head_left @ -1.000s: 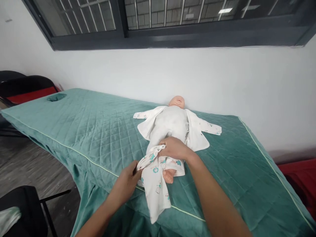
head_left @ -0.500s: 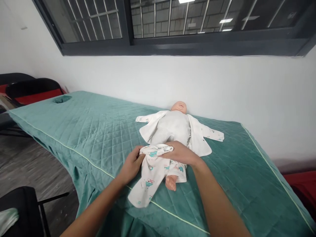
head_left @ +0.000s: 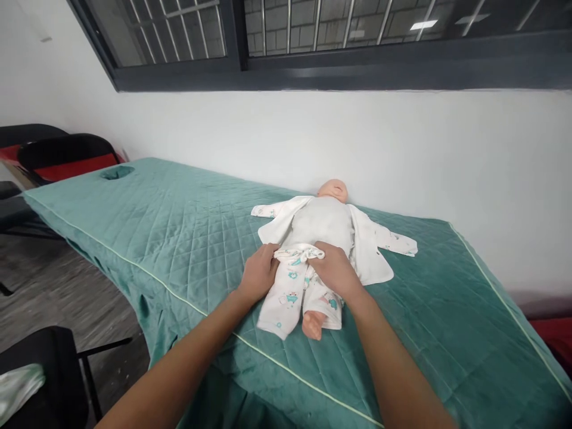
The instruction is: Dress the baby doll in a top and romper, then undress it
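A baby doll [head_left: 322, 220] lies on its back on a green quilted table [head_left: 179, 232], head towards the wall. An open white jacket [head_left: 370, 250] is spread under its torso. Printed white trousers [head_left: 292, 292] cover its legs, with one bare foot [head_left: 311, 326] sticking out of the right leg. My left hand [head_left: 259, 275] is closed on the bunched waistband at the doll's left hip. My right hand [head_left: 336, 273] grips the waistband at the other hip.
The table stands against a white wall under a dark-framed window [head_left: 313, 42]. Black chairs with red seats [head_left: 58, 161] stand at the far left. Another dark chair [head_left: 49, 375] with a pale cloth on it is at the lower left.
Both hands have drawn the trousers' waistband up the doll's legs to its hips. The loose left trouser leg no longer hangs over the table's edge.
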Motion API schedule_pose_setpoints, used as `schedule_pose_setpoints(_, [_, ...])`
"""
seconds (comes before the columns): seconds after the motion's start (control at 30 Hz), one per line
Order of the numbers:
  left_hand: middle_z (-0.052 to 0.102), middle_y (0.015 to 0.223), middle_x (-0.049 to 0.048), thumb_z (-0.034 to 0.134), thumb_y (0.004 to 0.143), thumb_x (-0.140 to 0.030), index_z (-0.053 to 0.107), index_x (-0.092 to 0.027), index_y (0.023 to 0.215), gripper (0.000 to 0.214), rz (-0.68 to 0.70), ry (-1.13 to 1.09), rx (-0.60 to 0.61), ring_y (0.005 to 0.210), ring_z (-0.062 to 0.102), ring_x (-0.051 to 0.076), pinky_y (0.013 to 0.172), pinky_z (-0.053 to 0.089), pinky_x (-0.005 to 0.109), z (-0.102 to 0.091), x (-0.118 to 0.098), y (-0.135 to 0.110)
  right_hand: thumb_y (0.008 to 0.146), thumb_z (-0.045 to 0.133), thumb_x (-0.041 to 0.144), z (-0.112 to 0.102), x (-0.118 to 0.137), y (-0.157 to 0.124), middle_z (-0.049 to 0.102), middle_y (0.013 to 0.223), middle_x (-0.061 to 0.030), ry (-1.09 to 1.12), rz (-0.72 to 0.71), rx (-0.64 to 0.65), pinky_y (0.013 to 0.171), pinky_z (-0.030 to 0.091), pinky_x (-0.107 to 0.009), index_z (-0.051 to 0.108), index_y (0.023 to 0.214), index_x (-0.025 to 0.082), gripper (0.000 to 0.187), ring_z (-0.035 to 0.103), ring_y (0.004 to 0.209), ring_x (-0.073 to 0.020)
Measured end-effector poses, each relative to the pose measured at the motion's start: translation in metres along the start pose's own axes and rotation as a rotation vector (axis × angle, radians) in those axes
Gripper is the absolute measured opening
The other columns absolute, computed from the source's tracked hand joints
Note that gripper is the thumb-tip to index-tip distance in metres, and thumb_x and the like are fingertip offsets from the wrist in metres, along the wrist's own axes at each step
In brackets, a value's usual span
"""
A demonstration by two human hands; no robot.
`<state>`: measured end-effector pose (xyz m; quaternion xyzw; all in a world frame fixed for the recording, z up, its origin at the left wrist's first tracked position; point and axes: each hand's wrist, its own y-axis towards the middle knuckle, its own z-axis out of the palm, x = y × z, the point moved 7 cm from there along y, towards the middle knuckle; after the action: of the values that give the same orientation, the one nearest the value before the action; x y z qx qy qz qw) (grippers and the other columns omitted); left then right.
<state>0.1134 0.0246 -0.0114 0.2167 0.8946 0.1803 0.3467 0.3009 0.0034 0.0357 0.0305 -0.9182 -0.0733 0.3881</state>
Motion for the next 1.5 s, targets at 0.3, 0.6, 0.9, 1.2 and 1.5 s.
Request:
schedule_pose_setpoints(0.3, [0.07,0.111,0.0077,0.041,0.096,-0.021,0.059,-0.02,0.115,0.026,0.008,-0.038,0.048,0.104,0.065,0.024,0.087,0.049,0.035,0.007,-0.001,0.021,0.086,0.052,0.031,-0.002,-0.005,0.002,0.06,0.071,0.001,0.045,0.025,-0.029,0.064,0.035,-0.028,0.049,0.068,0.022,0.02,0.051,0.068,-0.0158])
schedule_pose_setpoints(0.6, [0.07,0.109,0.0087,0.044,0.098,-0.024,0.061,-0.018,0.113,0.024,-0.005,0.025,0.046,0.104,0.065,0.025,0.083,0.047,0.033,0.011,-0.005,0.035,0.082,0.07,0.045,0.003,0.01,-0.01,0.073,0.106,-0.0025,0.286,-0.103,0.296,0.08,0.049,-0.032,0.069,0.105,0.022,0.032,0.066,0.096,-0.0231])
schedule_pose_setpoints(0.9, [0.069,0.099,0.0041,0.046,0.091,-0.024,0.059,-0.022,0.105,0.02,0.034,-0.117,0.012,0.092,0.063,0.021,0.079,0.044,0.032,0.009,-0.005,0.028,0.078,0.067,0.028,0.007,-0.007,-0.004,0.066,0.077,0.002,0.246,-0.076,0.121,0.064,0.042,-0.027,0.063,0.079,0.02,0.01,0.057,0.074,-0.017])
schedule_pose_setpoints(1.2, [0.058,0.079,-0.0009,0.06,0.078,-0.032,0.056,-0.02,0.085,0.015,-0.042,-0.56,0.181,0.076,0.051,0.016,0.071,0.041,0.026,0.004,-0.012,0.034,0.084,0.071,0.043,-0.028,0.003,-0.017,0.068,0.096,-0.0012,0.451,-0.129,0.261,0.078,0.045,-0.029,0.067,0.098,0.02,0.027,0.061,0.09,-0.0186])
schedule_pose_setpoints(1.5, [0.065,0.079,0.0028,0.05,0.093,-0.049,0.07,-0.018,0.082,0.039,0.159,-0.583,0.673,0.075,0.057,0.017,0.069,0.041,0.026,-0.001,-0.055,0.079,0.089,0.067,0.046,-0.036,-0.032,-0.014,0.07,0.084,-0.0019,0.607,0.079,0.209,0.068,0.043,-0.025,0.071,0.091,0.019,0.027,0.058,0.074,-0.0134])
